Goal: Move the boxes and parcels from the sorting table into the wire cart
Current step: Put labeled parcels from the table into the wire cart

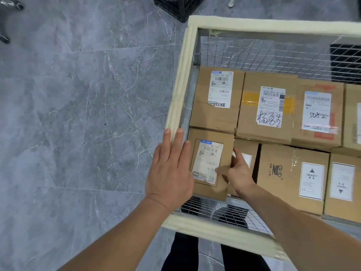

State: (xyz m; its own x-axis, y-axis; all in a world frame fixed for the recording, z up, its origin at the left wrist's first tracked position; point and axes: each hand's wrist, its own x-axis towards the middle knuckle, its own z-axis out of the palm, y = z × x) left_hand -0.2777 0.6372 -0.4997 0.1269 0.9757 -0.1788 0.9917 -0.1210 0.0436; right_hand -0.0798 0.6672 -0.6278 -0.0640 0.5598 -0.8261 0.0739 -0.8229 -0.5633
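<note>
My left hand (pixel 169 173) lies with straight fingers against a small box (pixel 212 165) of matt brown cardboard, its white paper label (pixel 208 163) slightly shiny; my right hand (pixel 237 173) grips its other side. The wire cart (pixel 254 53) has thin silvery metal mesh walls, and its top rim (pixel 177 94) is wrapped in cream padding that looks soft and dull. A box at the cart's far edge (pixel 267 106) shows glossy yellow-tinted tape over creased cardboard. The floor (pixel 78 114) is smooth grey stone-look tile with white veins and a faint sheen.
</note>
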